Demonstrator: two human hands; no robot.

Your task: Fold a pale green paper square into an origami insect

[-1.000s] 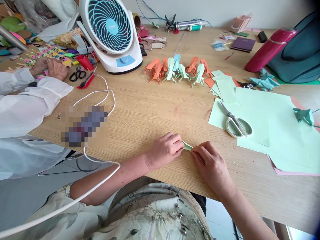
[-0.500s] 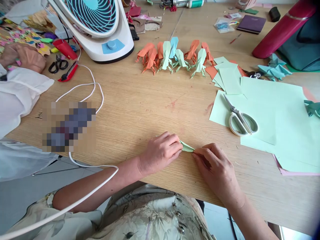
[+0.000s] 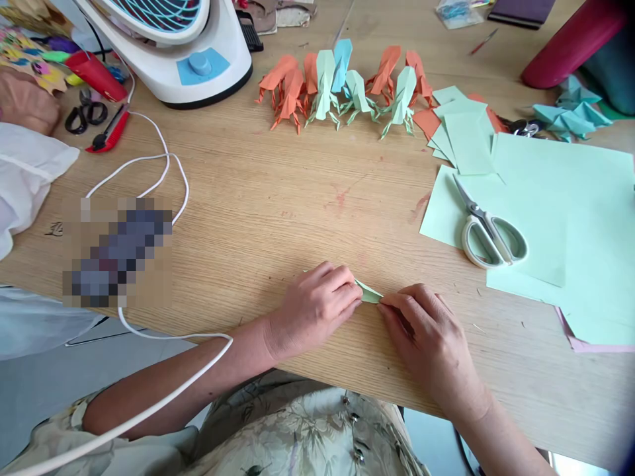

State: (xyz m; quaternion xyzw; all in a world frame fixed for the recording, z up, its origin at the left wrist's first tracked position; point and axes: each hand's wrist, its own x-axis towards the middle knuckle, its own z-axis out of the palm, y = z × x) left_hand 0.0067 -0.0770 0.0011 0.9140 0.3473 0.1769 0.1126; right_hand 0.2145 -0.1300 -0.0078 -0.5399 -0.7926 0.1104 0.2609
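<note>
A small folded piece of light green paper (image 3: pixel 368 293) lies low over the table near its front edge. My left hand (image 3: pixel 320 307) is closed over its left part and hides most of it. At the paper's right tip, my right hand (image 3: pixel 426 330) pinches with thumb and forefinger. Only the narrow stretch between the two hands shows, with a crease along it. Beyond my hands stands a row of folded paper figures in orange, light green and blue, among them a green paper figure (image 3: pixel 401 99).
Scissors (image 3: pixel 489 231) rest on large green sheets (image 3: pixel 595 264) at the right, by smaller cut sheets (image 3: pixel 466 135). A fan (image 3: pixel 208 73) stands at the back left. A white cable (image 3: pixel 186 336) crosses my left forearm. Another person's hand (image 3: pixel 27 99) is at the far left.
The view has tilted down slightly, so the table's things sit higher and farther apart. Both hands keep hold of the green paper, almost unmoved.
</note>
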